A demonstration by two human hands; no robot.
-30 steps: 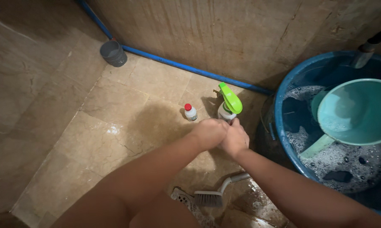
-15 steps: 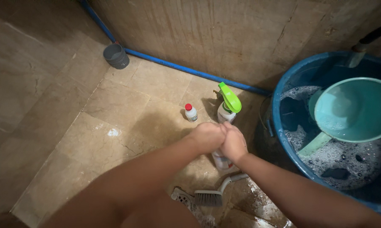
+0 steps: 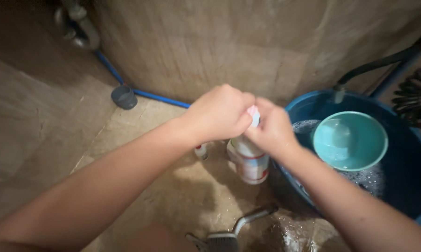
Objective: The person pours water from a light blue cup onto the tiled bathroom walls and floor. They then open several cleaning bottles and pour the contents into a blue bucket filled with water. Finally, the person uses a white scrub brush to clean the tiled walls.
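Raised off the tiled floor (image 3: 140, 140) since half a second ago, when it stood by the hands, one white bottle (image 3: 248, 161) with a red band now hangs in the air between two hands, near the rim of a single blue tub (image 3: 406, 196). One teal scoop (image 3: 350, 140) floats on the foamy water inside the tub. A second, smaller bottle (image 3: 201, 150) with a red band stands on the floor behind, partly hidden. One scrubbing brush (image 3: 229, 235) lies at the bottom edge, and one dark cup (image 3: 124, 96) sits by a blue pipe (image 3: 161, 99) along the wall. The held bottle is upright, its pale cap just showing between the fingers. The left hand (image 3: 219, 112) is fisted over the top, grip clamped on the cap; the right hand (image 3: 272, 128) pinches the neck from the other side, fingers closed on it. Both forearms reach forward and meet at the bottle.
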